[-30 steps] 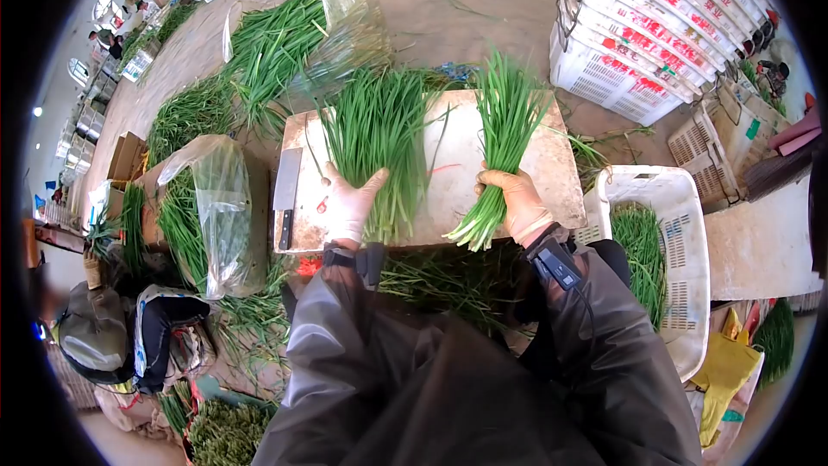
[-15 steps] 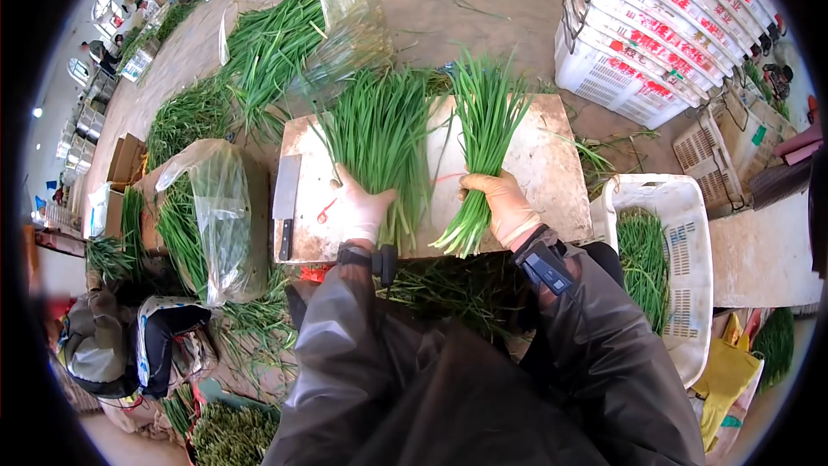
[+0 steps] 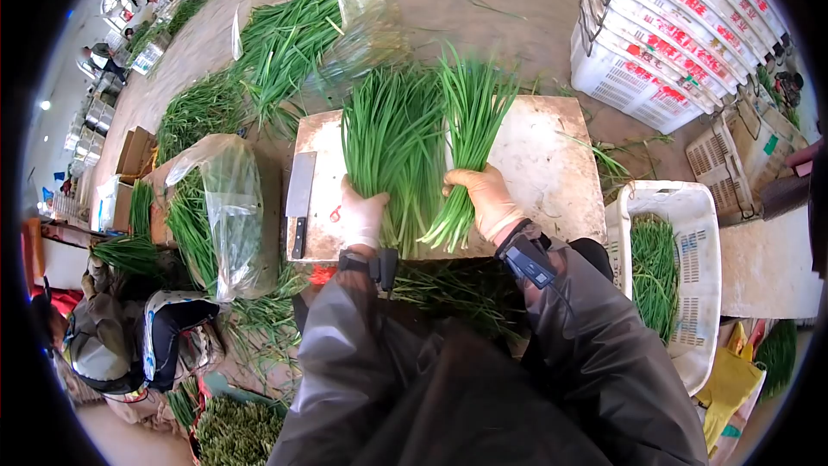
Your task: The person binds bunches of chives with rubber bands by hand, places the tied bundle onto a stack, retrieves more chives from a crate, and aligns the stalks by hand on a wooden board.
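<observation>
At centre frame you stand over the desk [image 3: 552,164] with both gloved hands full of greens: your left hand [image 3: 360,214] is closed around the pale lower stalks of the larger bunch of chives [image 3: 388,134], and your right hand [image 3: 485,198] is wrapped around the smaller bunch [image 3: 466,112], which lies just beside the first, their leaves touching. By the look of it, you are at the gathering step, bringing two handfuls into one bundle; the next move calls for squaring the white root ends so they sit level before the two are pressed together, without loosening either grip. Both bunches run lengthwise from the lower edge of the desk toward the top of the frame, root ends pointing down toward you and leaf tips fanning upward; the right-hand bunch leans slightly rightward at the top. A cleaver [image 3: 300,198] lies flat at the left edge of the desk, blade end toward the top of the frame, apart from your hands. A white crate [image 3: 681,207] with more greens sits at right, a plastic bag of greens [image 3: 220,207] at left, and loose piles cover the floor at upper left.
</observation>
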Tool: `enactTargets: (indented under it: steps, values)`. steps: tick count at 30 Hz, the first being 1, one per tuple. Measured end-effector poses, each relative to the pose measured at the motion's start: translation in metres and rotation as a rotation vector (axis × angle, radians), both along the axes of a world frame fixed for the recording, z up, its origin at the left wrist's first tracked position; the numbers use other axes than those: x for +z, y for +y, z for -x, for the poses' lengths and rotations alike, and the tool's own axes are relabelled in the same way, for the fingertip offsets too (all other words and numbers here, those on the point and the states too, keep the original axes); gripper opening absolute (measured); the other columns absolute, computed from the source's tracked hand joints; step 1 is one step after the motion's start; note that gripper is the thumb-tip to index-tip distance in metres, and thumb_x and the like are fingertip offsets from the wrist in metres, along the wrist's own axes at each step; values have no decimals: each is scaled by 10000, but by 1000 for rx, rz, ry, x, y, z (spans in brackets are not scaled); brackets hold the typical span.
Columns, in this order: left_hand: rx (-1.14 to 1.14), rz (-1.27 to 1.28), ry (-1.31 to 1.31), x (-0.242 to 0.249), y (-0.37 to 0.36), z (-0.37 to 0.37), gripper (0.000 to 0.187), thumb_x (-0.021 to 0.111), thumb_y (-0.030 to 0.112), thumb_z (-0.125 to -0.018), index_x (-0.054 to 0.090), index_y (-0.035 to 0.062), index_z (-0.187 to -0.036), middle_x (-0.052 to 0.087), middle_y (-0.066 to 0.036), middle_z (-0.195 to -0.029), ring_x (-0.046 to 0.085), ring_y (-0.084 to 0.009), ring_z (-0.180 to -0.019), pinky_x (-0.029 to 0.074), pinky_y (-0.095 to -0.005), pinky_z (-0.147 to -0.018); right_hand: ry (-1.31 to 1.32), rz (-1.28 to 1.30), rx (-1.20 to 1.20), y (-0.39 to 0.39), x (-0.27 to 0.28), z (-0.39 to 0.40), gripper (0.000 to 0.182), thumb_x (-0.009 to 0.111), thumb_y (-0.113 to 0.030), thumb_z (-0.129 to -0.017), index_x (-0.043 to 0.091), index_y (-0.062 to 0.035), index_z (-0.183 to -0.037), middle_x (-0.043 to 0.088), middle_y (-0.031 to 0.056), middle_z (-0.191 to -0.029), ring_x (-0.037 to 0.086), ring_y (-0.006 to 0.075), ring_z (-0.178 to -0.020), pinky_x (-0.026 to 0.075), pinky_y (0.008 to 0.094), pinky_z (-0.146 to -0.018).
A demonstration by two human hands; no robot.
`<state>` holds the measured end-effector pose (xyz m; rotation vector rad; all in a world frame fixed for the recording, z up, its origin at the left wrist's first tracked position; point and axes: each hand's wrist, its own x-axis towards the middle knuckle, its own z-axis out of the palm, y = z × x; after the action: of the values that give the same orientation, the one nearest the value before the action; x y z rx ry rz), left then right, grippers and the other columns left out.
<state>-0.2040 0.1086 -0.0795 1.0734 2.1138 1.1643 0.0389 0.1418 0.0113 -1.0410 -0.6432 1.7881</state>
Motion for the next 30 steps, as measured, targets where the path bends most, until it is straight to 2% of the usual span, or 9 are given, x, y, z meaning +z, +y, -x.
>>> enactTargets:
  steps: [6,9,11,13,14,17,24,27,30]
  values:
    - [-33,18,21,0,-5,4,998,825,114,-680,337,-77,-1529,617,-297,-1335,651,-373,-1188,499,-385,-1048,-42,-11,-14,5,-19,29,211,726,25,-828,649,51,-1023,701,125,-879,680,230,-715,572,343,-650]
    - [-78,-31,-90,15,-9,-4,1029,823,129,-684,299,-92,-1541,626,-295,-1325,655,-367,-1186,504,-379,-1039,-107,-50,143,5,-27,44,261,749,-11,-838,649,51,-1071,717,150,-942,685,219,-713,569,346,-655]
    - [-129,65,2,35,-14,-11,1031,819,155,-711,274,-98,-1549,620,-297,-1336,652,-353,-1193,510,-375,-1030,-310,-129,201,-1,-37,59,493,821,-114,-818,611,78,-1221,717,165,-1111,687,264,-984,537,361,-898]
    - [-158,147,63,59,-19,-22,1033,822,173,-720,270,-99,-1549,620,-297,-1337,651,-348,-1195,513,-376,-1026,-536,-101,248,-8,-41,68,634,850,-170,-814,539,97,-1298,686,199,-1203,665,302,-1099,500,371,-999]
    - [-173,65,2,43,-18,-17,1022,818,169,-738,263,-98,-1553,620,-286,-1340,655,-336,-1181,526,-377,-1000,-564,-164,288,-4,-71,72,751,853,-246,-821,468,113,-1356,663,251,-1253,663,348,-1144,496,381,-1023]
    - [-142,36,-73,36,-19,-17,991,840,197,-756,312,-34,-1562,657,-244,-1297,675,-336,-1133,537,-386,-973,-647,-147,324,0,-89,76,812,843,-323,-826,441,130,-1367,650,290,-1272,650,378,-1189,491,379,-1040]
    - [-156,-52,-490,32,-17,-13,901,784,89,-811,292,-68,-1549,638,-190,-1297,661,-255,-1085,557,-337,-908,-930,-240,561,11,-55,54,882,695,-590,-889,490,143,-1334,625,347,-1286,626,439,-1219,492,419,-1044]
    - [-128,-74,-589,46,-20,-18,853,768,82,-849,304,-55,-1552,638,-167,-1292,655,-224,-1071,558,-321,-894,-1063,-262,632,18,-44,45,866,648,-638,-904,550,140,-1272,638,349,-1256,625,447,-1210,500,443,-1025]
    - [-128,-70,-568,48,-20,-20,843,778,83,-855,319,-50,-1549,637,-157,-1299,647,-224,-1098,550,-325,-922,-1107,-318,581,21,-42,44,736,684,-560,-902,609,116,-1183,665,332,-1188,635,448,-1173,510,470,-990]
